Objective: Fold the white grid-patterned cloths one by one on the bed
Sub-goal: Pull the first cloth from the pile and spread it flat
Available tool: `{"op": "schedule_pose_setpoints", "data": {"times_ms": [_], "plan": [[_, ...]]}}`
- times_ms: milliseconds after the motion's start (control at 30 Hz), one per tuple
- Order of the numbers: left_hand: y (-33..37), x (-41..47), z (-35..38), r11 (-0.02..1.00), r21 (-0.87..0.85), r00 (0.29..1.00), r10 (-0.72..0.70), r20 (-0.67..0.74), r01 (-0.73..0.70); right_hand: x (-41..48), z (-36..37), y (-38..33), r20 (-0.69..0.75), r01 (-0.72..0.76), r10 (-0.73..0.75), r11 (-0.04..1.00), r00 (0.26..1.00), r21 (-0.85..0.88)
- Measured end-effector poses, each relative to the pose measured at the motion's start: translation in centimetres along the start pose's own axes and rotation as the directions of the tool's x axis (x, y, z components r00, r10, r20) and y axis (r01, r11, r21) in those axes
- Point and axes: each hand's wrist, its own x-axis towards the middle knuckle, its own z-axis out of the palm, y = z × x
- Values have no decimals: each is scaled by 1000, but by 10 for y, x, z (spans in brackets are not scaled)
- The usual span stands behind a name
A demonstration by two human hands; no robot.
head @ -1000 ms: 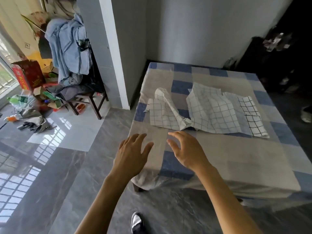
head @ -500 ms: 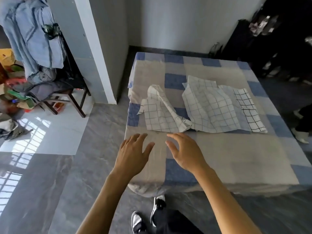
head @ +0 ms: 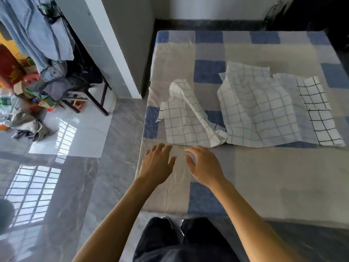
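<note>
Now both hands are closer to the cloths than before. The left hand and the right hand are spread open with nothing in them, side by side above the bed, just short of the near edge of the left cloth. That white grid cloth lies rumpled with one strip curled up. The bigger pile of grid cloths sits just beside it on the right, the same as before. The person has stepped nearer, so dark trousers now show at the bottom. A chair heaped with clothes stands to the left. No writing is clear enough to read.
</note>
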Motion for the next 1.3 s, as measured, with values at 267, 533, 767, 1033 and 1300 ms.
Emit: {"op": "schedule_pose_setpoints", "data": {"times_ms": [267, 533, 767, 1033, 1300], "plan": [[4, 66, 59, 980, 87, 983, 181, -7, -180, 14, 19, 38, 36, -107, 106, 994, 994, 30], [-22, 100, 92, 953, 142, 960, 275, -46, -266, 22, 22, 55, -24, -145, 145, 989, 989, -18], [-19, 91, 55, 935, 53, 892, 351, -283, -351, 32, 20, 31, -103, -94, 83, 991, 991, -99], [-24, 72, -1, 870, 60, 751, 454, -480, -489, 44, -3, 15, -336, -153, 58, 952, 940, -264], [-18, 69, -46, 904, 103, 703, 391, -594, -416, 43, -32, 11, -452, -177, 121, 981, 884, -84]]}}
